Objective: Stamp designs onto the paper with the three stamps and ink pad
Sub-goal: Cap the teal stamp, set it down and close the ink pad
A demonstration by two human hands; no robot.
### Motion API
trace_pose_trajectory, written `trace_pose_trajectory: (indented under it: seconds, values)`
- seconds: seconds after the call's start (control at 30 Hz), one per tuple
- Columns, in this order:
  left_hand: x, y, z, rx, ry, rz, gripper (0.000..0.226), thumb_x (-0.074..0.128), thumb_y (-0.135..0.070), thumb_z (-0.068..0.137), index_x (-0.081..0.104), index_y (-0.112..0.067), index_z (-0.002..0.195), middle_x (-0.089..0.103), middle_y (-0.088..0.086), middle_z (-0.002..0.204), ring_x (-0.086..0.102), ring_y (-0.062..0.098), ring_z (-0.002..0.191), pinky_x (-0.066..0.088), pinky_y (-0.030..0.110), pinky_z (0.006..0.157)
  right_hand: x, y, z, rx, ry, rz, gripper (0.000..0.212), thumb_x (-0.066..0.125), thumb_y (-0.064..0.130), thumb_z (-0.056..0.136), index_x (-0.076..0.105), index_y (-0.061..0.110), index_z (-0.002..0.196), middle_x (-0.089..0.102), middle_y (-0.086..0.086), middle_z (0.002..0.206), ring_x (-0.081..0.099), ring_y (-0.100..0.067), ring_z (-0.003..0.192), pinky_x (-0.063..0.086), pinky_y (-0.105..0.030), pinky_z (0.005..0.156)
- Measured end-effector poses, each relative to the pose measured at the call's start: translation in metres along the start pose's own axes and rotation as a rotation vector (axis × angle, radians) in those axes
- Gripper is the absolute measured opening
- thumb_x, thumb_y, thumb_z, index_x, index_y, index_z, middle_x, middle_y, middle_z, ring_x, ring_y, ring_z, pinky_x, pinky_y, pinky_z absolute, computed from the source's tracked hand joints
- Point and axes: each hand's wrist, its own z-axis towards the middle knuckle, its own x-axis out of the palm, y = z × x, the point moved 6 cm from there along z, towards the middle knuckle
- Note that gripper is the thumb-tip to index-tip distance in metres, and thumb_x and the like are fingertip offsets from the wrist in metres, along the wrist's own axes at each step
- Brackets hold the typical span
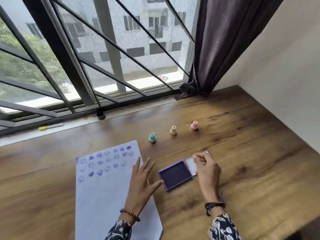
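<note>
A white paper (107, 193) lies on the wooden table, its upper part covered with purple smiley and heart prints. Three stamps stand upright beyond it: a teal stamp (152, 137), a cream stamp (173, 130) and a pink stamp (194, 125). The purple ink pad (175, 174) lies open to the right of the paper, with its clear lid (191, 164) hinged back. My left hand (142, 182) hovers flat with spread fingers over the paper's right edge, its thumb near the pad. My right hand (207, 168) pinches the lid's edge.
The wooden table (251, 161) runs back to a window sill (72, 125) holding a yellow-capped marker (50, 126) and a small dark cap (101, 116). A dark curtain (223, 42) hangs at the back right. A white wall borders the table's right side.
</note>
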Motion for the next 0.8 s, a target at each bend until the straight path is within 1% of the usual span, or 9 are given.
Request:
trace_pose_trajectory:
  seconds: [0.07,0.13,0.23,0.33,0.43,0.53,0.6,0.67,0.8]
  values:
    - [0.006,0.002,-0.01,-0.031,0.049,0.027,0.073,0.073,-0.032,0.075,0.037,-0.017,0.137,0.022,-0.007,0.15,-0.006,0.007,0.139,0.006,0.044,0.121,-0.019,-0.019,-0.003,0.072,-0.112,-0.025,0.006,0.065,0.006,0.079,0.066,0.005,0.084,0.071,-0.017,0.081,0.059,-0.028,0.07,0.04,-0.03,0.063]
    - [0.01,0.002,-0.015,-0.043,0.061,0.045,0.073,0.072,-0.031,0.076,0.035,-0.019,0.138,0.02,-0.004,0.153,-0.008,0.008,0.138,0.003,0.046,0.12,-0.029,-0.03,-0.005,0.117,-0.162,-0.016,0.018,0.067,0.003,0.077,0.061,-0.001,0.093,0.068,-0.022,0.086,0.06,-0.035,0.082,0.04,-0.036,0.069]
    - [0.009,0.002,-0.015,-0.026,0.021,0.061,0.069,0.072,-0.032,0.076,0.039,-0.02,0.136,0.024,-0.004,0.152,-0.006,0.007,0.137,-0.003,0.042,0.118,-0.031,-0.035,-0.002,0.146,-0.157,-0.063,0.035,0.068,0.005,0.077,0.056,-0.005,0.109,0.067,-0.025,0.09,0.059,-0.034,0.092,0.037,-0.037,0.077]
    - [0.008,0.002,-0.012,-0.019,0.01,0.067,0.064,0.073,-0.031,0.075,0.046,-0.02,0.132,0.03,-0.001,0.151,0.0,0.013,0.142,0.0,0.045,0.119,-0.03,-0.037,0.003,0.156,-0.098,-0.111,0.038,0.067,0.007,0.078,0.058,-0.003,0.114,0.067,-0.022,0.094,0.057,-0.035,0.098,0.041,-0.039,0.082]
    - [0.008,0.001,-0.011,-0.012,0.017,0.082,0.056,0.073,-0.031,0.075,0.052,-0.021,0.126,0.034,0.0,0.149,0.003,0.019,0.144,-0.001,0.045,0.119,-0.032,-0.035,0.004,0.143,-0.096,-0.122,0.027,0.066,0.004,0.077,0.063,-0.001,0.104,0.066,-0.023,0.093,0.053,-0.035,0.1,0.04,-0.039,0.084]
    - [0.008,0.002,-0.011,-0.004,0.03,0.097,0.051,0.072,-0.032,0.076,0.055,-0.023,0.122,0.035,-0.001,0.149,0.003,0.021,0.145,-0.003,0.043,0.117,-0.035,-0.029,-0.002,0.158,-0.118,-0.083,0.024,0.064,0.003,0.078,0.064,0.004,0.102,0.06,-0.021,0.101,0.048,-0.024,0.084,0.034,-0.027,0.075]
    - [0.007,0.003,-0.011,-0.007,0.034,0.095,0.051,0.072,-0.032,0.076,0.054,-0.023,0.123,0.035,-0.001,0.149,0.003,0.021,0.145,-0.003,0.044,0.117,-0.042,-0.017,-0.007,0.095,-0.179,-0.036,0.02,0.062,0.004,0.08,0.065,0.01,0.099,0.055,-0.016,0.104,0.044,-0.015,0.072,0.032,-0.02,0.066]
    - [0.006,0.003,-0.012,-0.009,0.034,0.094,0.053,0.072,-0.031,0.076,0.052,-0.023,0.125,0.034,-0.001,0.149,0.003,0.02,0.145,-0.004,0.043,0.118,-0.048,0.004,-0.016,-0.061,-0.212,-0.01,0.014,0.06,0.006,0.082,0.066,0.013,0.093,0.057,-0.009,0.099,0.049,-0.013,0.069,0.031,-0.014,0.062]
    - [0.007,0.002,-0.014,-0.006,0.028,0.055,0.049,0.072,-0.031,0.076,0.055,-0.023,0.122,0.035,-0.001,0.149,0.003,0.02,0.145,-0.004,0.042,0.117,-0.035,0.04,-0.054,-0.404,-0.034,-0.107,0.012,0.062,0.01,0.084,0.063,0.02,0.091,0.062,0.005,0.088,0.056,-0.009,0.076,0.041,-0.014,0.065]
